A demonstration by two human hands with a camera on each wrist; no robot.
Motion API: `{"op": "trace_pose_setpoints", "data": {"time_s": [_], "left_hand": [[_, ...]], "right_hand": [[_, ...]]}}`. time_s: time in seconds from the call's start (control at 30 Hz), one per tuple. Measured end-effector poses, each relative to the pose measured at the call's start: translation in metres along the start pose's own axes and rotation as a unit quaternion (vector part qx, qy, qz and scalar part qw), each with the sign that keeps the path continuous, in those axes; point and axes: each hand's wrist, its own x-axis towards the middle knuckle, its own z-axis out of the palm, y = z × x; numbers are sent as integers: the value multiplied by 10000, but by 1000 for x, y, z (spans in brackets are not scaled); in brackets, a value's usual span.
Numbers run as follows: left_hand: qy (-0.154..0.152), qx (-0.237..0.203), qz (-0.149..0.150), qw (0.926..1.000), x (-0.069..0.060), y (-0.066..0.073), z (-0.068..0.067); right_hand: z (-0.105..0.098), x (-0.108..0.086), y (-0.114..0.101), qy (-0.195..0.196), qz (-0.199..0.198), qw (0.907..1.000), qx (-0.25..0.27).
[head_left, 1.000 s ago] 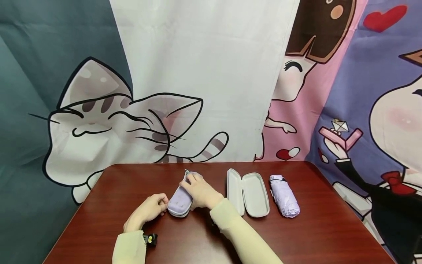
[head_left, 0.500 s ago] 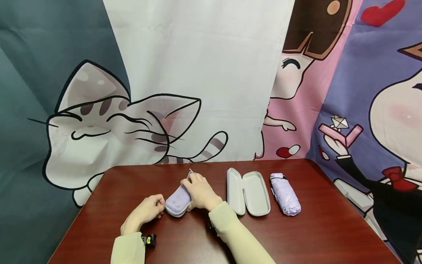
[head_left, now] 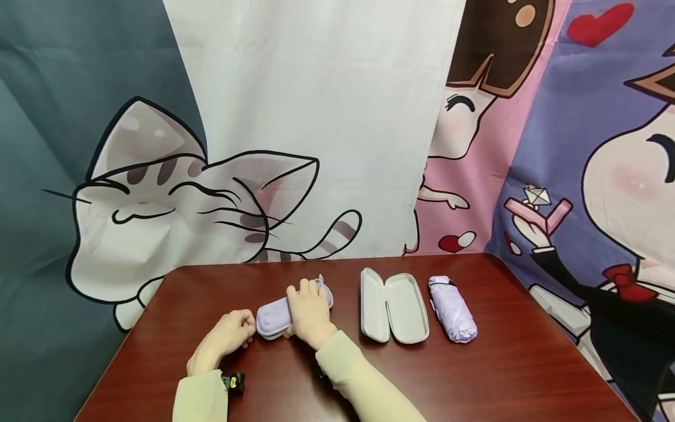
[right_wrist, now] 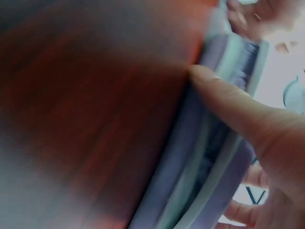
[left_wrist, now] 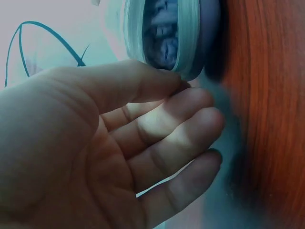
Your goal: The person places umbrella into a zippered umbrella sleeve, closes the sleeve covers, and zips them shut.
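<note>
A lavender zip case [head_left: 274,317] lies slanted on the table, with a loop at its far right end. Across its top my right hand [head_left: 310,315] grips it, thumb on the near side and fingers over the far side. My left hand [head_left: 224,338] is at the case's left end. In the left wrist view its thumb and index finger pinch at the zip, a small dark bit of the zip pull [left_wrist: 184,86] showing between them. The zip gapes there, and crinkled purplish fabric [left_wrist: 164,46] shows inside. The right wrist view shows the same gap along the near side.
Right of my hands, an empty pale grey case [head_left: 407,308] lies opened flat. Beyond it is a folded lavender umbrella [head_left: 452,309]. The brown wooden table [head_left: 474,381] ends at a printed cloth backdrop [head_left: 327,117].
My right hand has turned the case clockwise, its far end swinging right and its near end shifting left. My left hand has moved slightly left, staying at the near end.
</note>
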Motion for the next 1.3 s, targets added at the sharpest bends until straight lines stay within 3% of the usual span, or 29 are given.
{"op": "trace_pose_setpoints", "data": {"time_s": [0.2,0.37,0.5,0.63,0.83,0.93,1.13,1.3], "left_hand": [[196,146,-143,9996,0,3,-2],[26,-28,42,10000,-1,6,-3],[-6,-102,-30,9999,-1,6,-4],[127,-6,-203,9997,1,6,-3],[333,230,-370,9985,4,1,0],[449,347,-350,9978,5,-1,1],[613,564,-349,9959,7,-3,1],[642,794,-305,9943,6,-3,0]], "right_hand": [[0,1,-11,56,169,9982,-569],[1,3,-15,41,415,9953,-871],[-1,5,-17,-71,342,9945,-989],[-3,8,-12,-221,3,9956,-916],[-5,10,2,-316,-1257,9907,-404],[-7,11,6,-404,-1584,9863,-205],[-4,10,8,-232,-1285,9913,192],[-1,8,0,-150,-885,9957,208]]}}
